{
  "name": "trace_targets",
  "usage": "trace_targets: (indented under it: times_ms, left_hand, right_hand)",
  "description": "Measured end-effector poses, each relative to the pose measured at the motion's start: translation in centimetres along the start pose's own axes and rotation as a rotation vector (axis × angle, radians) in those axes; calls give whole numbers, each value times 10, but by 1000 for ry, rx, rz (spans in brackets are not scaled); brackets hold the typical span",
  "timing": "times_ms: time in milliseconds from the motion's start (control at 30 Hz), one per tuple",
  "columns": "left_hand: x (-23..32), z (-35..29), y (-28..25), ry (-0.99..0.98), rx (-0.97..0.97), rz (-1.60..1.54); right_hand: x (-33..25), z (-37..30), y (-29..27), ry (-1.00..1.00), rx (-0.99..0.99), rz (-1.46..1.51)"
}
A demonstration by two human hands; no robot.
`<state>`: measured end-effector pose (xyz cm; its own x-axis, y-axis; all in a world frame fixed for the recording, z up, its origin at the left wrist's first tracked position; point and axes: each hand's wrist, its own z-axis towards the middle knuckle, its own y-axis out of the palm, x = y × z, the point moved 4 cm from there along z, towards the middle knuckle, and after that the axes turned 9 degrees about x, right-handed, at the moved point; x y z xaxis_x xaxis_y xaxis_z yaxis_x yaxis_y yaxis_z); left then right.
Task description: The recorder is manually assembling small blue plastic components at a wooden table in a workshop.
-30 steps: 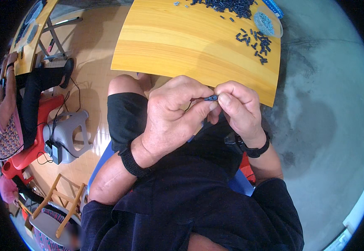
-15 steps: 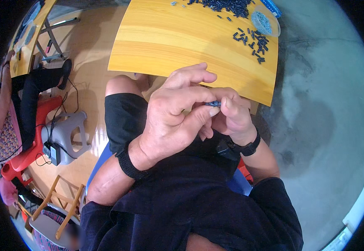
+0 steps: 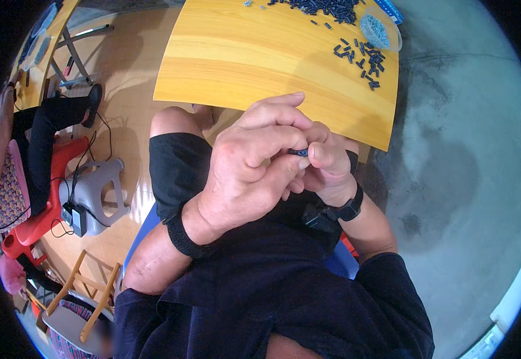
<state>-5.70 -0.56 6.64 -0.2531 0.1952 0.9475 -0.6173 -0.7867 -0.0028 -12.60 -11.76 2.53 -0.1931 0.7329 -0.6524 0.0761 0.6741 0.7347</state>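
Note:
In front of my lap, my left hand pinches a small dark blue-black tubular piece between thumb and index finger. The other left fingers curl above it. Pressed close from the right, my right hand has its thumb at the free end of the piece and its fingers bent behind it. Most of the piece is covered by my fingertips. Similar dark pieces lie loose near the right side of the yellow wooden table.
A larger heap of dark pieces covers the table's far edge. Beside it stand a clear tub of small pale-blue parts and a blue box. At left are a grey stool, a red chair, cables and a seated person.
My right hand has shifted slightly left, closer against my left hand. Less of the dark piece shows between the fingers now.

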Motion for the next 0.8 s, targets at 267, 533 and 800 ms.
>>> trace_targets:
  times_ms: [267, 533, 800]
  left_hand:
    - [-2, 0, -3, -15, 50, 1]
    - [-3, -4, -1, -33, 80, -16]
    - [-5, -5, -3, -34, 71, -11]
  right_hand:
    - [1, 3, 2, 15, 49, 12]
    - [-3, -1, 3, 30, 118, -52]
    - [-3, 1, 4, 7, 64, -61]
